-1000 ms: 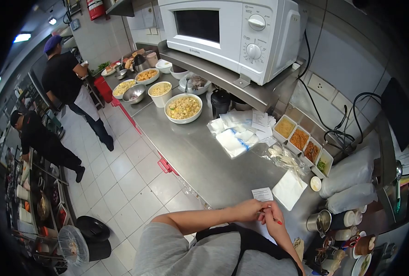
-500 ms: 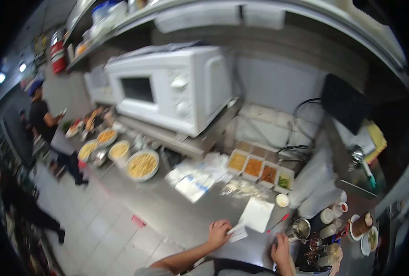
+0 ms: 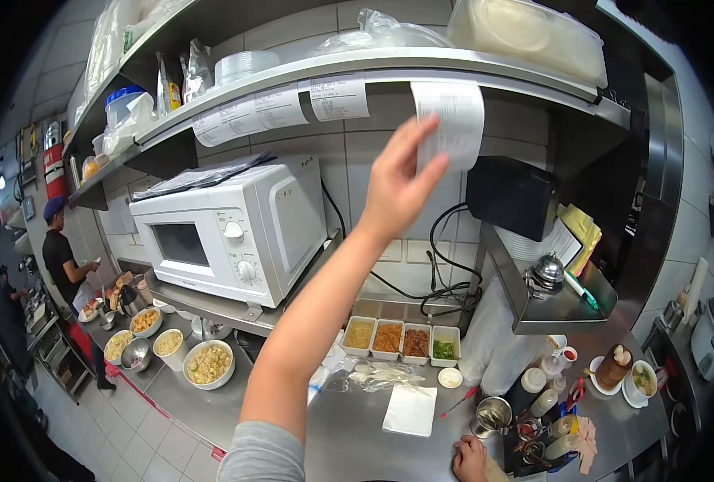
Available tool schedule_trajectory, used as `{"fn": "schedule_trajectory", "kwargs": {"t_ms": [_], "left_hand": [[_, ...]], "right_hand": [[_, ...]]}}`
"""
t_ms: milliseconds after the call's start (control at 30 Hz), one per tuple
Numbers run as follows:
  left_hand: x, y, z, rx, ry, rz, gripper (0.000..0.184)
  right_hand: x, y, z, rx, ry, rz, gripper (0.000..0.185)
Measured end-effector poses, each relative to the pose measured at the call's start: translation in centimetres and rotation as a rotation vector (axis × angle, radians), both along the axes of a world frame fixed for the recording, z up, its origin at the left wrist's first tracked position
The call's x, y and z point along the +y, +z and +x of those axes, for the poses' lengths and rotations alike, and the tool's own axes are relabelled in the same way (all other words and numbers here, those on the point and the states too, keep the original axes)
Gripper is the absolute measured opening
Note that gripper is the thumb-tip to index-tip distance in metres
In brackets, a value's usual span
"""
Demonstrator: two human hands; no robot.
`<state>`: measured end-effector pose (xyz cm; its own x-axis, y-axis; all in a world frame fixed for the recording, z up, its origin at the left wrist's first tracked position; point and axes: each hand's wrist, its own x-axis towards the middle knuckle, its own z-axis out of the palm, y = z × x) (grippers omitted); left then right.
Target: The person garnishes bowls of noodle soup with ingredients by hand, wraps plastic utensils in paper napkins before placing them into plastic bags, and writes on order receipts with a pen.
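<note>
No word or number can be read with certainty. The curled slip (image 3: pixel 452 132) at the shelf edge bears close rows of fine print, too small to make out. The slips (image 3: pixel 248 114) farther left and the single slip (image 3: pixel 341 98) between carry dark printed lines, a bolder one near the top, also illegible. On the microwave (image 3: pixel 296 233), tiny marks ring both knobs (image 3: pixel 234 230), and a small brand mark sits below the door; neither can be deciphered. The extinguisher (image 3: pixel 55 170) has a pale label, its wording blurred.
</note>
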<state>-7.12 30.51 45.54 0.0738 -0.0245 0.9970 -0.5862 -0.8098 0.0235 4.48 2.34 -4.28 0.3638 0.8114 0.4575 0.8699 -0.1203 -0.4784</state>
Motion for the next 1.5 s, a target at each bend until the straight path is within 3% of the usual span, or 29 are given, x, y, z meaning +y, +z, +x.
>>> {"fn": "schedule_trajectory", "kwargs": {"t_ms": [67,167,367,600,667,733,767,867,1000,1200,1367,1500], "left_hand": [[0.0,3.3,1.4,0.063,-0.136,-0.086,0.047],[1.0,4.2,3.6,0.111,-0.269,-0.197,0.049],[1.3,3.4,5.5,0.213,-0.262,-0.276,0.05],[-0.4,6.6,7.8,0.154,-0.149,-0.188,0.053],[-0.5,6.9,8.1,0.146,0.025,-0.142,0.053],[-2.7,5.9,6.1,0.011,0.398,-0.154,0.047],[-1.7,5.8,5.3,-0.215,0.592,0.025,0.042],[0.7,6.1,0.9,-0.45,1.018,0.019,0.043],[5.4,5.3,-1.9,-0.361,1.286,-0.031,0.055],[3.3,4.7,1.7,-0.192,1.33,0.08,0.067],[0.3,4.7,6.3,-0.195,1.172,0.083,0.071],[0.6,5.3,3.6,-0.251,0.988,0.094,0.078]], "right_hand": [[0.0,0.2,-0.1,-0.018,-0.009,-0.015,0.029],[0.0,0.0,0.1,-0.006,0.004,0.021,0.027],[0.2,-0.3,0.1,0.018,-0.019,-0.001,0.024],[0.2,0.4,0.0,0.03,-0.029,-0.059,0.025],[0.1,0.7,-0.2,0.007,-0.018,-0.039,0.025],[-0.1,1.2,-0.3,-0.023,0.005,-0.01,0.023],[-0.1,1.4,-0.4,-0.037,0.015,0.007,0.022],[-0.2,1.9,-0.4,-0.022,0.038,0.004,0.02],[-0.1,1.8,-0.6,0.002,0.026,0.03,0.022],[0.1,1.1,0.0,-0.088,0.052,0.021,0.025],[-0.1,1.6,-0.5,-0.056,0.045,0.018,0.025],[0.2,0.6,0.1,-0.079,0.06,0.035,0.024]]}}
